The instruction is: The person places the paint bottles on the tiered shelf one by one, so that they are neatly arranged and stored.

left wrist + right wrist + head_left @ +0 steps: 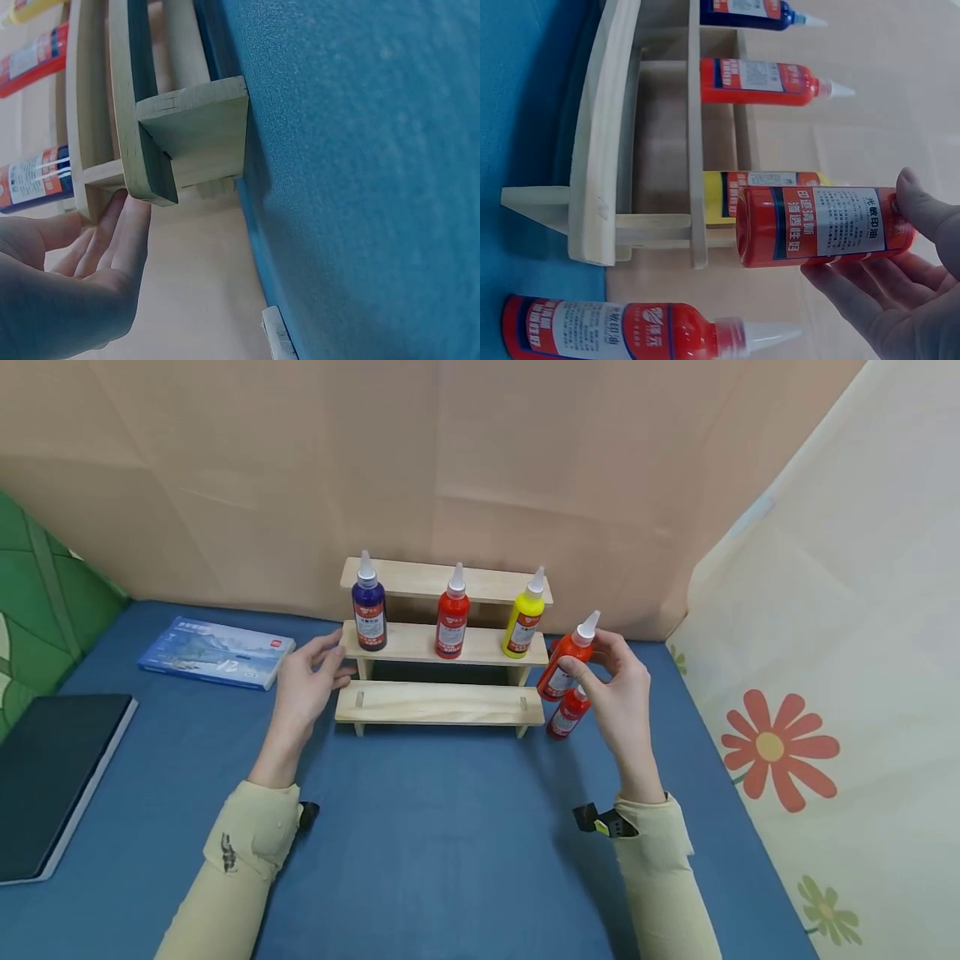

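My right hand pinches a red ink bottle with a white pointed cap, tilted and raised beside the right end of a wooden tiered rack. Below it a second red bottle stands on the table. On the rack's middle step stand a dark blue bottle, a red bottle and a yellow bottle. My left hand is at the rack's left end. In the left wrist view its thumb and fingertips grip the end of the middle step.
A blue-and-white flat box lies left of the rack, and a dark notebook nearer the left edge. A tan sheet hangs close behind the rack. To the right is a pale flower-printed sheet.
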A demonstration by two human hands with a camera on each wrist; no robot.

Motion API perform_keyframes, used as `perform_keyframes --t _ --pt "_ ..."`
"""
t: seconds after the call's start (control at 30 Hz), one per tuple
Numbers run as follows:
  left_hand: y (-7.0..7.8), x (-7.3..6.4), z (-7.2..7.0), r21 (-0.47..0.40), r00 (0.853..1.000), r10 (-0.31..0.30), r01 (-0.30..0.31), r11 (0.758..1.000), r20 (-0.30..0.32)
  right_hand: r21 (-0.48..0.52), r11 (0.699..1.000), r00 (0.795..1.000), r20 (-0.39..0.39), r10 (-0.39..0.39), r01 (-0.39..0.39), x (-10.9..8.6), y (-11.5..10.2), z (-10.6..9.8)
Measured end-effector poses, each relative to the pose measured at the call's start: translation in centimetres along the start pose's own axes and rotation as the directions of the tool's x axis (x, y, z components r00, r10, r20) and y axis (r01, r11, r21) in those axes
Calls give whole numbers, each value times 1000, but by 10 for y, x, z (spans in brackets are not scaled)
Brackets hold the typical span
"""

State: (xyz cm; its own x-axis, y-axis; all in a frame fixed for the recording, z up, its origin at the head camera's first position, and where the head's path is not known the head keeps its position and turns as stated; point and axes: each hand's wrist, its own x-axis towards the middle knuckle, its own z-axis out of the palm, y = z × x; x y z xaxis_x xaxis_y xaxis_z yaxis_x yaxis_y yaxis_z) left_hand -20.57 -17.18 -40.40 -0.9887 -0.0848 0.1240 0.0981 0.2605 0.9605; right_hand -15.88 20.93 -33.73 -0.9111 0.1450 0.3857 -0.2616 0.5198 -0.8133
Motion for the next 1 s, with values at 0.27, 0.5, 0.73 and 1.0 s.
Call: perform_keyframes --t 0.27,0.5,0.73,1.0 --pt "-1 -2 4 13 1000 -12 12 1000 6 3 1000 1000 19 13 -13 -1 9 12" --pt "0 -1 0 5 1000 3 -3 1000 6 18 999 999 35 -27 26 0 15 27" --pt "1 -1 -1 7 1000 -1 1 1000 6 20 999 999 44 -27 27 -1 19 37" --pt "0 -1 0 13 1000 -4 4 1000 4 9 1000 998 61 8 -9 -3 25 46"
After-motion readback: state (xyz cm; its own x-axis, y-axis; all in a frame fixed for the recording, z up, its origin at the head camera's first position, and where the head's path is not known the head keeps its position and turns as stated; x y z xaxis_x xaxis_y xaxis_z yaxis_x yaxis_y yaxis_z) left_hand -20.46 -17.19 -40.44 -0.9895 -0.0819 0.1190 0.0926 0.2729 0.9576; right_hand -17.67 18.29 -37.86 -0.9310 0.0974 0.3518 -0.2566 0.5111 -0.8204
